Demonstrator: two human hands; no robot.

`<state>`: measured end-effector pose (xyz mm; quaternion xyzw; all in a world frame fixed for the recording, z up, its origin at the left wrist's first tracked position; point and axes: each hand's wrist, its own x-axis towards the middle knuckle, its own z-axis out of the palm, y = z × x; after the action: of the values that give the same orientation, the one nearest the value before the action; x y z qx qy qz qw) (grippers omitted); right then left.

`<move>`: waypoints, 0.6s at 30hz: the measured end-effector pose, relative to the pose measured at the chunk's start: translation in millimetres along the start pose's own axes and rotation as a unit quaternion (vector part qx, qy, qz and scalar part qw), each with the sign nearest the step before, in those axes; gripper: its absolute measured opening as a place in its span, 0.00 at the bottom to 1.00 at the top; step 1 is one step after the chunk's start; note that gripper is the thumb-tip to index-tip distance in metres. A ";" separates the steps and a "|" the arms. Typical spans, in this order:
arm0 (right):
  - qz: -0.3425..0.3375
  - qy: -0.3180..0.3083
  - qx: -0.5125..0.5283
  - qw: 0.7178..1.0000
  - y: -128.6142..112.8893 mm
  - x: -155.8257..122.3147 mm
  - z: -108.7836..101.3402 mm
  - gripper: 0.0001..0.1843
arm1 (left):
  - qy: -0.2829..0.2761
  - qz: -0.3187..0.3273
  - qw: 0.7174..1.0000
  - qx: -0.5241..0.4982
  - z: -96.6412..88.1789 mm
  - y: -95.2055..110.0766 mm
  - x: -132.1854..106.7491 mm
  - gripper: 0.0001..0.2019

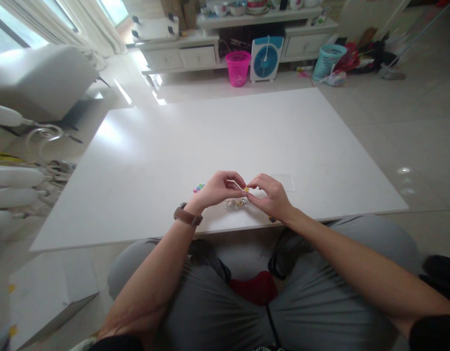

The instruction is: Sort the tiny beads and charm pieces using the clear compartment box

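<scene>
Between the fingertips of both hands is a small yellow flower-shaped piece [246, 189], too small to make out in detail. My left hand [221, 187], with a brown-strapped watch [188, 214] on its wrist, pinches it from the left. From the right, my right hand [270, 195] grips it with thumb and forefinger. Just below the fingers, a small heap of shiny rings [235, 204] lies on the white table [217, 136]. Small coloured pieces [199, 188] show beside my left hand, partly hidden by it. A dark and yellow piece [272, 219] sits under my right wrist.
A clear flat plastic piece [284, 183] lies behind my right hand. The table's near edge runs just above my legs. Past its far side stand a pink basket [238, 68], a blue fan [266, 58] and a light blue basket [327, 62]. White chairs [16, 185] are at the left.
</scene>
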<state>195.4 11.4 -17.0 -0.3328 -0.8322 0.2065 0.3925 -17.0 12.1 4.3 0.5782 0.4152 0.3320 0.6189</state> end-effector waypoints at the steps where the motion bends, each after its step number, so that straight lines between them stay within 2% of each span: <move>1: -0.001 -0.001 0.000 1.000 0.1 0.1 -0.2 0.01 | -0.001 0.001 1.000 0.003 0.2 -1.4 0.7 0.16; 8: -0.024 0.005 0.020 1.000 1.3 0.1 0.3 0.01 | -0.010 0.006 1.000 -0.003 -0.8 -4.3 2.2 0.14; 18: 0.021 0.023 0.102 0.994 -5.0 4.0 -0.7 0.03 | -0.010 0.050 0.999 -0.008 1.6 -0.2 1.6 0.14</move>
<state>192.0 10.9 -11.5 -0.3131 -0.7906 0.2904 0.4389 -14.9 12.9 3.8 0.5965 0.3768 0.3597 0.6106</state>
